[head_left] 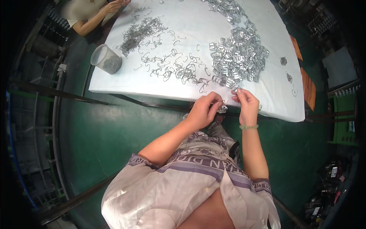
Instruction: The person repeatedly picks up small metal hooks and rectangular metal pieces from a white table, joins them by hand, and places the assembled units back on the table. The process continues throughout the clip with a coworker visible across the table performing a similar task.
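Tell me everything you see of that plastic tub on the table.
The tub is round and translucent, apparently plastic, with a pale rim and open top. It seems to stand upright on the table near its left edge, left of the wire hooks. Small dark pieces lie inside. Neither the left hand nor the right hand touches it.

That's a white-covered table (160, 87) over there, with small silver metal pieces (239, 57) heaped toward its right side, thin wire hooks (134, 37) bunched farther left and strewn toward the middle, a clear tub (100, 58) at the left edge, and a few small dark clumps (283, 60) near the right
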`<state>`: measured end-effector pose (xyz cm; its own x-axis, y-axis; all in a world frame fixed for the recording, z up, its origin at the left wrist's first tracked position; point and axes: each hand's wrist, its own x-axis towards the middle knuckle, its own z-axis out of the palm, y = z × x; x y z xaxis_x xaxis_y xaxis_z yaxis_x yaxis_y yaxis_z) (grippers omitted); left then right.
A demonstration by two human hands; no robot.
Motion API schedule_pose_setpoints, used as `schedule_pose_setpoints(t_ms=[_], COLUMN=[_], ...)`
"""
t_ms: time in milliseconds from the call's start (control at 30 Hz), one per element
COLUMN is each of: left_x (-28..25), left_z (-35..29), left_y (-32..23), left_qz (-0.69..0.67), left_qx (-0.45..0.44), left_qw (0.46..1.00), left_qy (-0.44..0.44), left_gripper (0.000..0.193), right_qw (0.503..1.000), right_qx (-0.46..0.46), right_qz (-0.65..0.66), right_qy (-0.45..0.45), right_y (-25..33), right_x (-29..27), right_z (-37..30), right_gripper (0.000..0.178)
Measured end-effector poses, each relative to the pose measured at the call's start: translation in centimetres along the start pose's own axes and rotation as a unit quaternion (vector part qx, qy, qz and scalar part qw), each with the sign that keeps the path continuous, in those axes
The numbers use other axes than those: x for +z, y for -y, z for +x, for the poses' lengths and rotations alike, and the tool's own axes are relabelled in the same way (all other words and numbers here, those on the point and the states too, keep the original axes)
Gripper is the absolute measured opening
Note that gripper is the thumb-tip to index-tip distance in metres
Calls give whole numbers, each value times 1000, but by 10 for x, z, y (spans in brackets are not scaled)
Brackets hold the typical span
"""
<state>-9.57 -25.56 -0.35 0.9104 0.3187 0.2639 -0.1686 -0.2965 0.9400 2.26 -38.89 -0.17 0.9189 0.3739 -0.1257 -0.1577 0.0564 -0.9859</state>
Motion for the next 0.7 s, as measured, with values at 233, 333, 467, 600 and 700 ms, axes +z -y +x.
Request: schedule_pose_setpoints(t_ms=[233,333,467,600,700], left_x=[11,13,18,19,20], left_z=[4,2,-1,-2,-2], left_y=[-14,-16,-15,-12,-17], left_qz=[-24,-18,-38,-37,-39], left_qx=[-4,-15,-13,-10,-19], left_qw=[999,999,998,998,998], left_qy=[-27,-28,-47,-56,-55], left_gripper=[5,5,5,6,7], right_qw=[999,999,1000,998,993], right_qx=[10,-9,-10,-59,-97], right_qz=[47,43,17,-30,-66], right_qy=[14,5,-8,-10,-16], right_y=[6,11,11,11,10], right_x=[-2,0,-1,1,0], right_z=[-46,-52,-57,-60,-61], right_gripper=[21,20,17,16,16])
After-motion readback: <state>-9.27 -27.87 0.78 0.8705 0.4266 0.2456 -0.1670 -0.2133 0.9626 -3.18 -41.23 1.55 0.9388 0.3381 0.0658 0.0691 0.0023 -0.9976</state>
